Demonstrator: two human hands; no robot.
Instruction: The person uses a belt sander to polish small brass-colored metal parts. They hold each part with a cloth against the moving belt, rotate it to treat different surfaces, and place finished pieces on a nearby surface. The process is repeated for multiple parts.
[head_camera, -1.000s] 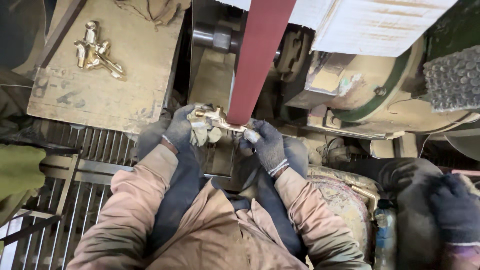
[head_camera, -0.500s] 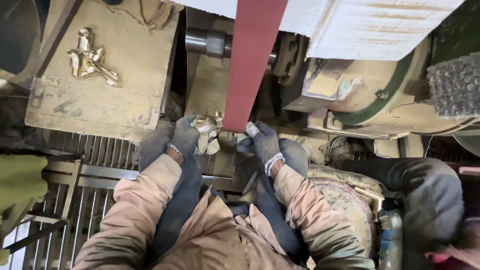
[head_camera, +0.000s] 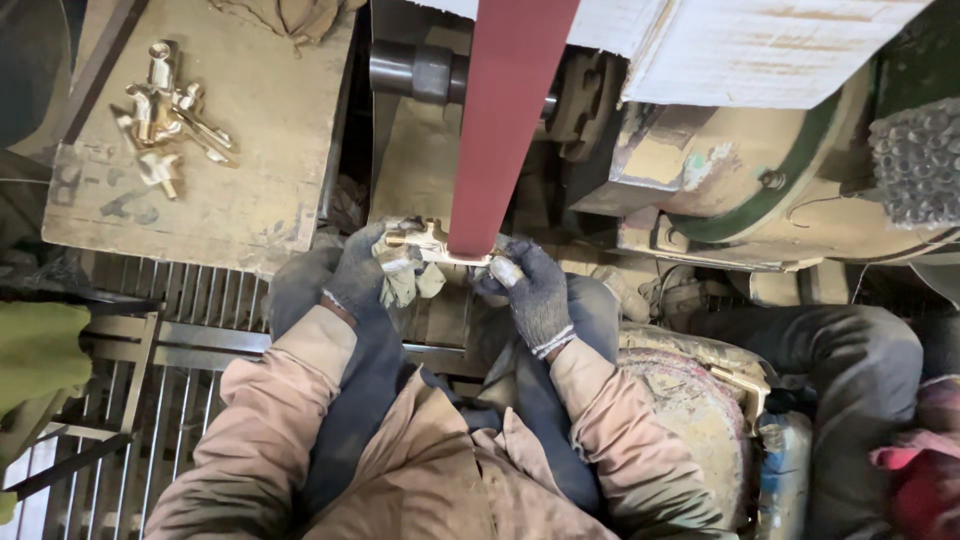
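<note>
meanwhile spare brass fittings (head_camera: 170, 115) lie on the bench (head_camera: 270, 150) beside the red belt (head_camera: 505, 120)

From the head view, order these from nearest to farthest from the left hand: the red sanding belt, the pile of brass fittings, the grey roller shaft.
1. Red sanding belt, just right of the left hand.
2. Grey roller shaft, above it.
3. Pile of brass fittings, up-left on the wooden board.

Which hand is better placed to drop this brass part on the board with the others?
Probably the left hand: it grips the brass part on the side nearest the board, where more parts lie. The right hand sits beyond the belt.
</note>
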